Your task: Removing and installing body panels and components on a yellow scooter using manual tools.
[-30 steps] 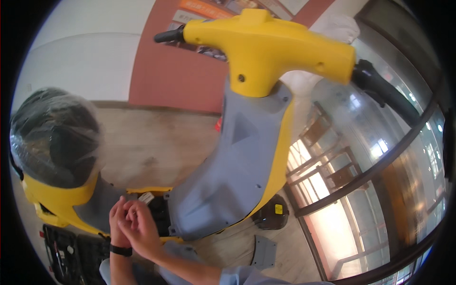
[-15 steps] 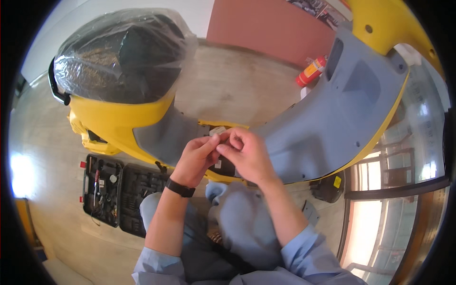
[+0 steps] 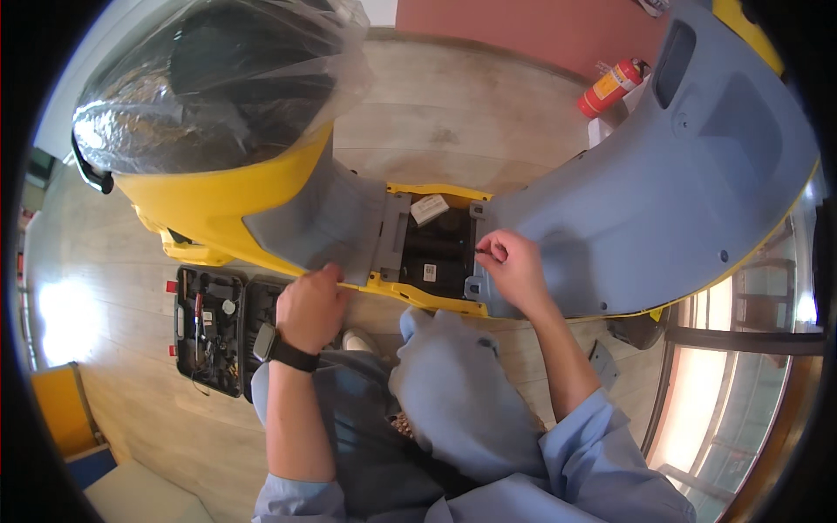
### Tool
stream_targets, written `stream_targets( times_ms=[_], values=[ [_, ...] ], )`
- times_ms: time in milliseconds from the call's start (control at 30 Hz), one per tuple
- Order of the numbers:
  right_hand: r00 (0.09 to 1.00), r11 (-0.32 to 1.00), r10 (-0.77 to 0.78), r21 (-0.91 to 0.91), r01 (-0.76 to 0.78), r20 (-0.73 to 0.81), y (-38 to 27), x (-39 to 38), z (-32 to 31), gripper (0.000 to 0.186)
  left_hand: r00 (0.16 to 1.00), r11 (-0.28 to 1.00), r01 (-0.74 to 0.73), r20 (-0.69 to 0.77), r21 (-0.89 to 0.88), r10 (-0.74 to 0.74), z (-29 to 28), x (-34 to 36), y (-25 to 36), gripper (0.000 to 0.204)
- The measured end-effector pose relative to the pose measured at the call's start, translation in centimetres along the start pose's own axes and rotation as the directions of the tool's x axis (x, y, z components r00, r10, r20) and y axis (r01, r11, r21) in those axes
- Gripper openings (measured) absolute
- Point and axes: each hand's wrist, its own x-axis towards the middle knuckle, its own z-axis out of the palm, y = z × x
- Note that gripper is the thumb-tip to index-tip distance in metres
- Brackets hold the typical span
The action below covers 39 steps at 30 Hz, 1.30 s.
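Note:
A yellow and grey scooter stands across in front of me, with an opened compartment (image 3: 436, 248) in its footboard. My right hand (image 3: 516, 272) is at the compartment's right edge, thumb and forefinger pinched on a small dark piece (image 3: 480, 252) too small to name. My left hand (image 3: 311, 305) is curled closed by the yellow lower trim (image 3: 344, 288), left of the compartment; whatever it holds, if anything, is hidden. A small white box (image 3: 429, 209) lies tilted at the far side of the compartment, apart from both hands.
The seat (image 3: 227, 83) at the left is wrapped in clear plastic. An open black tool case (image 3: 209, 331) lies on the floor at the lower left. A red fire extinguisher (image 3: 610, 88) stands beyond the grey front panel (image 3: 628, 218). A glass-fronted cabinet (image 3: 724, 410) is at the right.
My hands, together over the compartment before, have parted. The left moved left and down to the trim; the right moved right to the compartment's edge. The view has shifted, uncovering the compartment.

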Motion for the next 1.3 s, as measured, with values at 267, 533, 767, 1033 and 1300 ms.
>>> stream_targets(
  times_ms=[267,533,767,1033,1300],
  values=[
    [0.987,0.96,0.126,-0.265,-0.094,0.103,4.3,-2.5,-1.6,0.012,0.987,0.994,-0.06,0.142,-0.089,0.072,0.7,0.6,-1.0,0.028],
    [0.941,0.924,0.138,-0.382,-0.01,0.309,5.6,-7.5,0.0,0.008,0.985,0.993,-0.112,0.131,-0.031,0.115,1.0,2.2,0.9,0.028],
    [0.956,0.881,0.217,-0.461,-0.104,0.198,6.9,-9.0,2.6,0.001,0.984,0.993,-0.097,0.142,-0.068,0.106,0.9,2.5,1.9,0.029],
    [0.981,0.857,0.043,-0.512,0.062,0.191,6.3,-9.3,3.1,0.003,0.982,0.996,-0.085,0.167,-0.034,0.089,0.8,2.2,1.7,0.029],
    [0.996,0.865,0.002,-0.5,0.044,0.089,6.1,-9.6,3.5,0.007,0.983,0.989,-0.15,0.105,-0.017,0.151,1.3,2.0,0.8,0.031]
  ],
)
